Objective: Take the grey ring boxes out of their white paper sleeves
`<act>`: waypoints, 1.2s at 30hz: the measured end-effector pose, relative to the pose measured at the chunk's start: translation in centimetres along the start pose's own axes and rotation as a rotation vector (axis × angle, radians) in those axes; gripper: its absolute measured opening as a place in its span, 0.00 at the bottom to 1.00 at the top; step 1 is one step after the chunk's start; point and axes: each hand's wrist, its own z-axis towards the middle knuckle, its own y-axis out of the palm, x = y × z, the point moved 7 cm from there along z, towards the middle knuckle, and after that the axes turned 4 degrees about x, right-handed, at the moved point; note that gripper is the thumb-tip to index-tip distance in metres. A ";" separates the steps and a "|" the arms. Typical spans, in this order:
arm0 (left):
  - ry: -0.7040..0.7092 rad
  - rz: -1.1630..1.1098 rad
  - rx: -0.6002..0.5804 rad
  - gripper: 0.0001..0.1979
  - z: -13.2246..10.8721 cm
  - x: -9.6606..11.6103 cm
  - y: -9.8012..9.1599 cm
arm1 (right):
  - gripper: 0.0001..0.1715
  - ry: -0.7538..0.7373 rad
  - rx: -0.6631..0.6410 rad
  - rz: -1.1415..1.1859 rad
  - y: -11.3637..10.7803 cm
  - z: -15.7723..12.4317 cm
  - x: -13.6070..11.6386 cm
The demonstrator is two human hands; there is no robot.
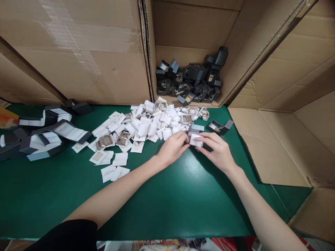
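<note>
Both my hands are at a small open box (196, 128) with a grey-blue lid and a white folded paper insert (195, 140) at its front. My left hand (174, 148) closes its fingers at the box's left side. On the right, my right hand (216, 148) pinches the white insert between thumb and fingers. Just beyond the hands lies a heap of white folded paper inserts (153, 120), some with brownish hollow insides. An open black box (218, 126) stands to the right of my right hand.
A cardboard carton (199, 21) at the back holds several black boxes (193, 76). More black boxes with white linings (54, 130) lie at the left on the green table (162, 209). Loose printed cards (115, 173) lie left of centre. Cardboard flaps (267, 146) border the right side.
</note>
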 end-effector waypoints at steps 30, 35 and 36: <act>-0.010 -0.118 -0.009 0.04 0.2 -0.3 0.0 | 0.18 0.013 0.002 -0.020 1.3 -0.5 0.1; -0.013 -0.119 -0.022 0.06 0.1 -0.4 -0.1 | 0.15 0.122 0.056 0.095 0.6 -0.3 0.5; -0.012 -0.124 -0.021 0.07 0.1 -0.3 -0.1 | 0.14 0.163 0.070 0.118 0.4 -0.4 0.7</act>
